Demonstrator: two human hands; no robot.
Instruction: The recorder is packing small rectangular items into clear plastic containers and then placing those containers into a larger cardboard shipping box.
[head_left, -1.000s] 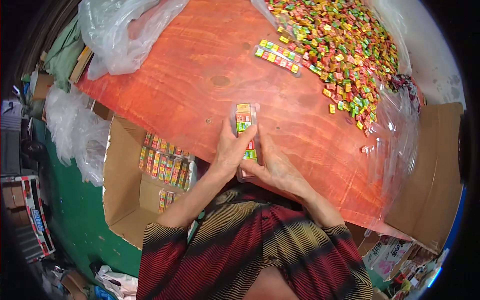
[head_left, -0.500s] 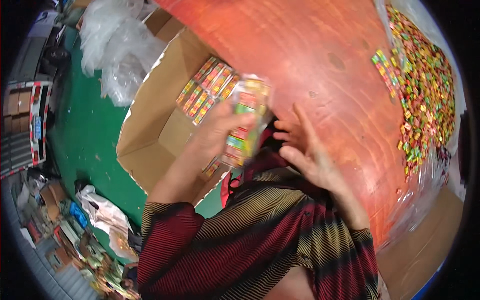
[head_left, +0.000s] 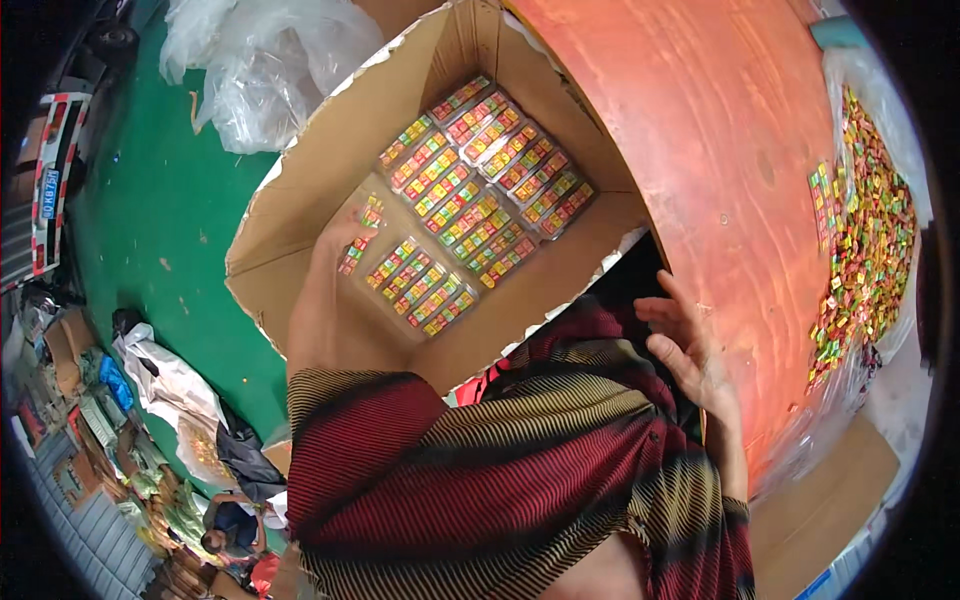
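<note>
My left hand (head_left: 342, 236) reaches down into a large cardboard box (head_left: 310, 130), its fingers closed on a clear pack of small wrapped sweets (head_left: 352, 256) at the box's left side. Beside it, similar clear packs (head_left: 460, 215) of red, yellow and green sweets lie in rows on the box floor. Bare cardboard shows around the held pack. Over the left edge of the red-brown table (head_left: 730, 120), my right hand (head_left: 690, 345) hovers with its fingers apart and nothing in them.
A big heap of loose wrapped sweets (head_left: 870, 240) lies on plastic sheeting at the table's right. Crumpled clear plastic (head_left: 285, 70) sits on the green floor (head_left: 180, 220) behind the box. At lower left another person (head_left: 232, 528) is near piled goods; a vehicle (head_left: 50, 190) stands far left.
My left hand has carried the pack from the table edge down into the box. More of the box's inside now shows. The right hand stays open near the table edge.
</note>
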